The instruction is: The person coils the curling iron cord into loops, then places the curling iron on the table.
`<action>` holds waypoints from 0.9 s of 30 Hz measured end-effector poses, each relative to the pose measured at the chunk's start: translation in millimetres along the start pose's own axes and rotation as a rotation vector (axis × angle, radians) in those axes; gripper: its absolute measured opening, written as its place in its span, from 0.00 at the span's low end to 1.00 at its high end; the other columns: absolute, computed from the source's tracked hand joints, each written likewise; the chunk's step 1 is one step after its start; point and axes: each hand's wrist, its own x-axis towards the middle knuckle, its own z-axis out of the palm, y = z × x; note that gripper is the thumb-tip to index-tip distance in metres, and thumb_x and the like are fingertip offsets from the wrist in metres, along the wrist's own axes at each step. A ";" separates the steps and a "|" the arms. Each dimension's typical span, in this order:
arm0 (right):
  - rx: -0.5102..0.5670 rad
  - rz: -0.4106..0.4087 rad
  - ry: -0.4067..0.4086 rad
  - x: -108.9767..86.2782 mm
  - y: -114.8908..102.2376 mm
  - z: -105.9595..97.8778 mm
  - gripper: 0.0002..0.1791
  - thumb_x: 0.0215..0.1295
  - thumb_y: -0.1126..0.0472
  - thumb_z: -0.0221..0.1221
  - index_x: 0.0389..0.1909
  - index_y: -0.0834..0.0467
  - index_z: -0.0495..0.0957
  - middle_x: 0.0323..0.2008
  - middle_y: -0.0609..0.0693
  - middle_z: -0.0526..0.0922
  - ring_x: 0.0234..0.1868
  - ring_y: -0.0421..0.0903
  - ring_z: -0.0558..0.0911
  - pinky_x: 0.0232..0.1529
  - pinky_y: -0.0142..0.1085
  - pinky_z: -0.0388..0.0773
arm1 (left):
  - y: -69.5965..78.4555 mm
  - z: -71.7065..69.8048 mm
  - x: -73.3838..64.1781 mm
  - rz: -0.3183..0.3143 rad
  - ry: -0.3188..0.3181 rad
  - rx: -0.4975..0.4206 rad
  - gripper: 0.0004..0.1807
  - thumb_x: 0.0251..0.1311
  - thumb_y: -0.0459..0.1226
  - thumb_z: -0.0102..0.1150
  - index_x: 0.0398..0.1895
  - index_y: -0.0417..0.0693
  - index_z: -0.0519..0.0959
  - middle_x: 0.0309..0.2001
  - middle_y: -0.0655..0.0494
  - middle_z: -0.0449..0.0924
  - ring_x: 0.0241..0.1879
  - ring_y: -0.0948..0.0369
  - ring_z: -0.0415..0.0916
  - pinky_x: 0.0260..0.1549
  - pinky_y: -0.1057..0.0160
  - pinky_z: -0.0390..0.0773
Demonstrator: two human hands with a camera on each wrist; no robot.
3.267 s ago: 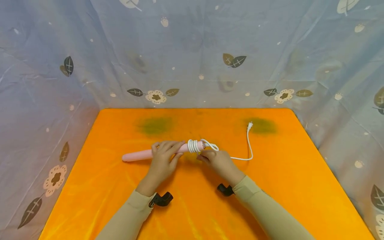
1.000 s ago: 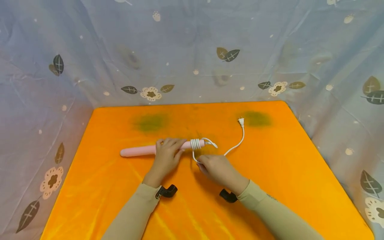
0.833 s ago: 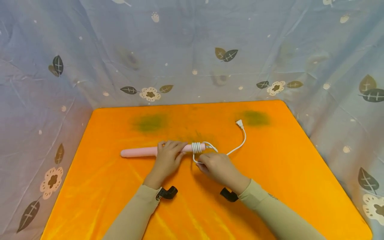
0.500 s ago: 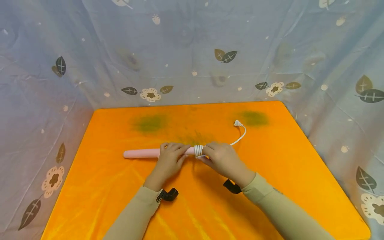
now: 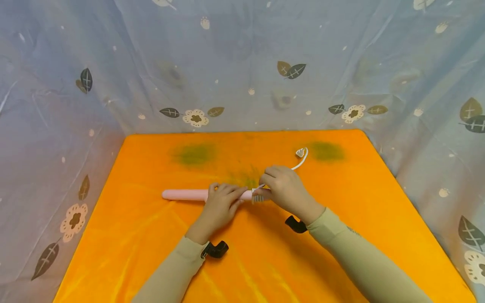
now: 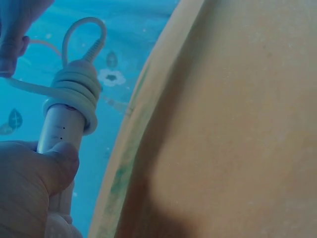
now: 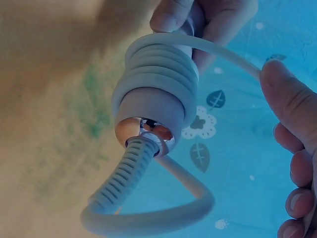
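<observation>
A pink curling iron point(image 5: 185, 195) lies sideways above the orange table, its rounded tip to the left. My left hand point(image 5: 221, 204) grips its handle, thumb along the near side, just left of the wound cord. Several turns of white power cord point(image 7: 161, 64) wrap the handle's end, beside a shiny end cap point(image 7: 141, 131). From that cap the cord leaves in a loose loop point(image 6: 84, 22). My right hand point(image 5: 286, 189) pinches the cord between thumb and fingers, holding a stretch taut away from the coils. The two-pin plug point(image 5: 300, 152) is at the cord's far end, behind the right hand.
An orange cloth covers the table point(image 5: 151, 248), with dark greenish patches point(image 5: 195, 153) near its back edge. Patterned grey-blue curtains point(image 5: 235, 63) enclose the back and sides. Black camera mounts point(image 5: 217, 250) stick out from both wrists.
My right hand has carried the cord from the near side of the handle up and over to its far side. The plug has turned over and the free cord has shortened. The left hand keeps its grip.
</observation>
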 end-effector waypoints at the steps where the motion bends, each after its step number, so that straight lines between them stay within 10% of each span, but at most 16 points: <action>1: -0.001 0.003 -0.003 0.0 1.0 0.1 0.18 0.49 0.48 0.73 0.24 0.57 0.79 0.24 0.46 0.72 0.24 0.42 0.69 0.28 0.33 0.68 | 0.0 0.4 0.1 -0.002 -0.003 0.005 0.20 0.64 0.41 0.62 0.60 0.53 0.79 0.49 0.56 0.80 0.49 0.55 0.73 0.52 0.46 0.57; 27: 0.135 0.043 0.011 11.4 26.1 6.4 0.07 0.58 0.58 0.68 0.32 0.58 0.83 0.27 0.47 0.76 0.25 0.40 0.74 0.28 0.32 0.74 | 1.2 1.7 0.9 0.025 0.007 0.007 0.20 0.62 0.40 0.64 0.58 0.54 0.80 0.48 0.57 0.80 0.47 0.56 0.74 0.49 0.47 0.58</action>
